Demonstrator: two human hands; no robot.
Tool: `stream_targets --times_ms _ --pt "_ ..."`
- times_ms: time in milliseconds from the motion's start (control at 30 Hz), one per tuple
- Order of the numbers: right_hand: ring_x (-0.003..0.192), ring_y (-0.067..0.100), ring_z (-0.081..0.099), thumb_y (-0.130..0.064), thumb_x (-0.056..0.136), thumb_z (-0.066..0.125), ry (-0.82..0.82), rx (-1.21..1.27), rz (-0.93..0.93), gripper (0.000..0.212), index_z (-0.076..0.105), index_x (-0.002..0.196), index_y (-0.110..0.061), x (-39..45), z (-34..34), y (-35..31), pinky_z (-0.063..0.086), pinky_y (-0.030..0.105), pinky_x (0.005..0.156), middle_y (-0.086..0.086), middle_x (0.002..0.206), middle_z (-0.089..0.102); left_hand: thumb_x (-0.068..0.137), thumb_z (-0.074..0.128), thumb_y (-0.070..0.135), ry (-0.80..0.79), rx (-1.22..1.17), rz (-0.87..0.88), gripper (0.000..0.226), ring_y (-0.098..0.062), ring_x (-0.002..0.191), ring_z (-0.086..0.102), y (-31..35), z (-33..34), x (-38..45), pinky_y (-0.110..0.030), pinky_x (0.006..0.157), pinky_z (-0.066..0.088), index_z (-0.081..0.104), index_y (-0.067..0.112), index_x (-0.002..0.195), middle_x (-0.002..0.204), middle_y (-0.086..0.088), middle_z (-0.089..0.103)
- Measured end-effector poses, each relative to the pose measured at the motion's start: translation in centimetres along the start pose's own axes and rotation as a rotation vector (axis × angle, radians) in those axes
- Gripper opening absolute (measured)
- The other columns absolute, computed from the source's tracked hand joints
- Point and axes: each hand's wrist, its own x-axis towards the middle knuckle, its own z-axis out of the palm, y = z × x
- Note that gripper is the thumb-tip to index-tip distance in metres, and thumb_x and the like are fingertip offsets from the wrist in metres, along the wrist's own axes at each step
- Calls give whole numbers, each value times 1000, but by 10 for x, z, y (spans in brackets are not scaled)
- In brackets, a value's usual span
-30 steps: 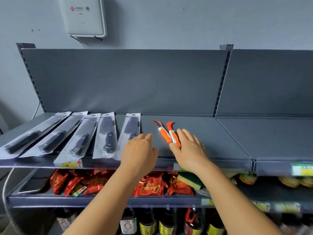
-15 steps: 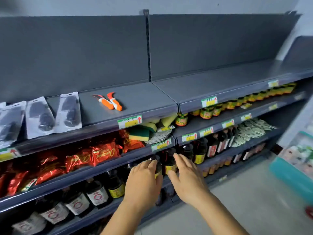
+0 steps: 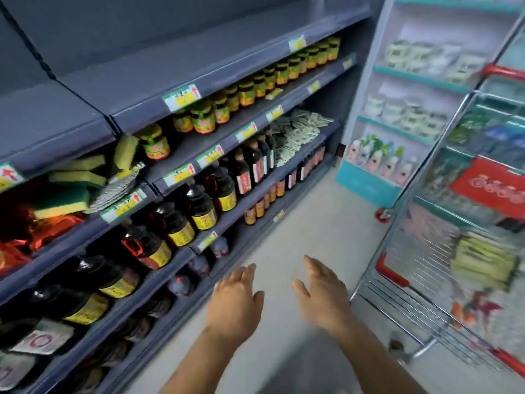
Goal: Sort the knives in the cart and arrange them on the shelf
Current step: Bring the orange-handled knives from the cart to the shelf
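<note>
My left hand (image 3: 235, 300) and my right hand (image 3: 324, 291) hover over the aisle floor, fingers straight and holding nothing. The wire shopping cart (image 3: 420, 282) with red trim stands at the right, close to my right hand; blurred packaged goods lie inside it, and no knife can be made out there. The grey top shelf (image 3: 199, 61) runs along the upper left, its visible stretch bare. The knives laid on it earlier are out of view.
Lower shelves hold jars (image 3: 247, 92), dark sauce bottles (image 3: 199, 206), sponges (image 3: 71, 177) and red snack bags (image 3: 42, 226). A white and teal display rack (image 3: 412, 89) stands at the aisle's far end. Pale floor (image 3: 312, 223) lies between shelf and cart.
My view has swung right and down from the knife shelf toward the cart. Both hands came off the shelf and dropped low, still holding nothing.
</note>
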Motion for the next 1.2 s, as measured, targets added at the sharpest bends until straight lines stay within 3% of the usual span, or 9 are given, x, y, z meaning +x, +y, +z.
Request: stream_targets --times_ms 267,367,500,633,800,1200 --pt "135 26 37 -64 72 12 37 107 237 88 31 145 -19 -9 -42 153 32 39 108 4 150 37 98 38 36 -174 27 173 57 -15 139 29 137 72 36 -28 114 21 20 24 150 155 6 26" --pt "135 25 37 -48 94 37 66 116 304 58 29 146 -22 -15 -57 204 31 36 107 3 149 38 99 38 36 -214 66 247 58 -13 142 24 184 94 44 -26 115 16 17 22 151 157 5 23" --pt "139 24 32 -43 97 43 102 191 413 60 25 149 -21 -20 -71 262 28 38 112 2 154 30 97 41 35 -251 77 364 56 -14 139 30 237 115 60 -27 113 20 25 21 149 153 2 31" --pt "137 24 34 -40 98 42 146 224 506 56 28 147 -16 -22 -83 302 28 37 110 6 152 33 97 44 31 -259 71 481 51 -17 129 42 281 126 80 -27 106 29 33 20 145 145 2 42" --pt "137 25 34 -43 97 40 203 273 607 60 27 148 -13 -12 -90 344 31 41 111 8 151 34 95 46 31 -325 103 558 56 -17 137 34 328 144 116 -34 115 23 29 20 148 150 2 36" --pt "137 26 36 -48 94 43 280 386 874 65 23 150 -19 57 -82 412 34 45 111 5 152 36 96 47 31 -554 142 668 62 -23 137 32 404 204 214 -38 112 32 20 20 151 153 -2 30"
